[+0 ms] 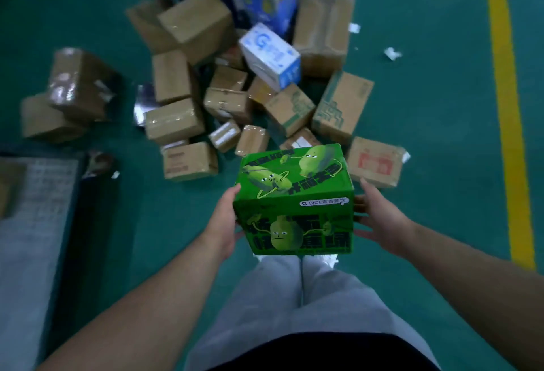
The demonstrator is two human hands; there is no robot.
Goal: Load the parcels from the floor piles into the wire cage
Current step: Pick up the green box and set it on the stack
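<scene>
A green printed box (294,197) with cartoon fruit figures hangs in the air in front of my legs, held between both hands. My left hand (225,220) presses flat against its left side, thumb near the top edge. My right hand (379,214) lies against its right side with fingers spread and straight. Beyond it, a pile of brown cardboard parcels (176,123) covers the green floor, with a white and blue box (269,55) on top. A grey gridded panel in a dark frame (38,194), seemingly the wire cage, sits at the left edge.
Two brown boxes (70,91) lie apart at the left of the pile. A box with a red print (376,161) lies just right of the green box. A yellow floor line (506,105) runs along the right. Paper scraps (391,53) dot the floor.
</scene>
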